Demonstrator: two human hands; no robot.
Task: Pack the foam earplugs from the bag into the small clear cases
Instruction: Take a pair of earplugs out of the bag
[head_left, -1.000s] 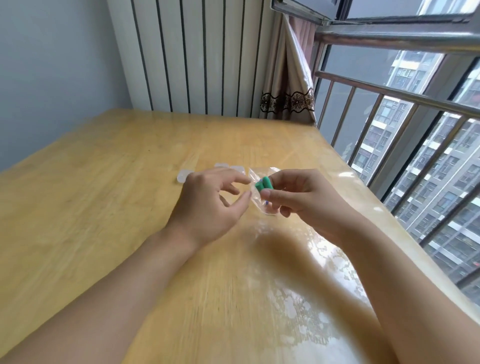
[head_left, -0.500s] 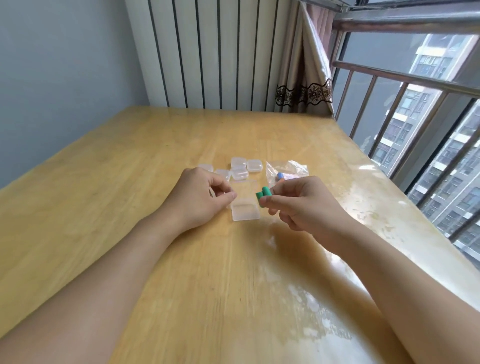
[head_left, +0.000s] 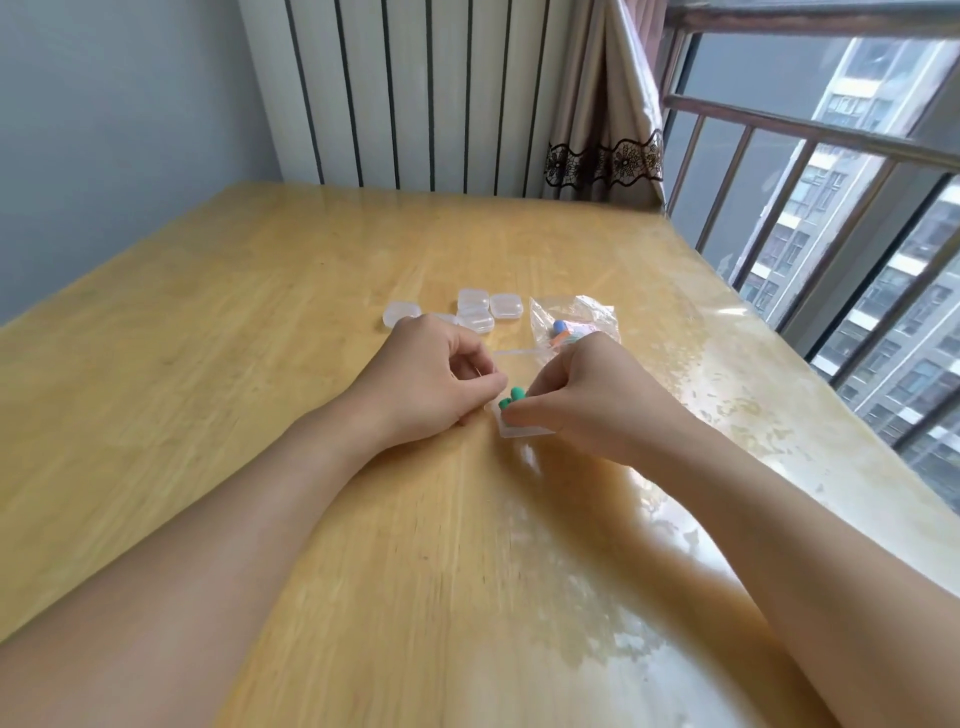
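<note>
A: What is the right hand doing?

B: Its thumb and fingers pinch 2 green earplugs over the open clear case, which lies on the wooden table in the middle, near the person.

A: And the left hand?

B: Its fingers are curled, with thumb and forefinger pinched at the left edge of that open case. The raised lid shows as a faint clear sheet between the 2 hands.

A: Where is the bag?

B: The clear bag lies on the table just beyond the right hand, on its far side. At least 1 blue and 1 orange earplug show through it; others are too blurred to count.

A: The remaining cases?

B: A cluster of small closed cases sits to the left of the bag, beyond the left hand, with 1 set slightly apart on the left.
</note>
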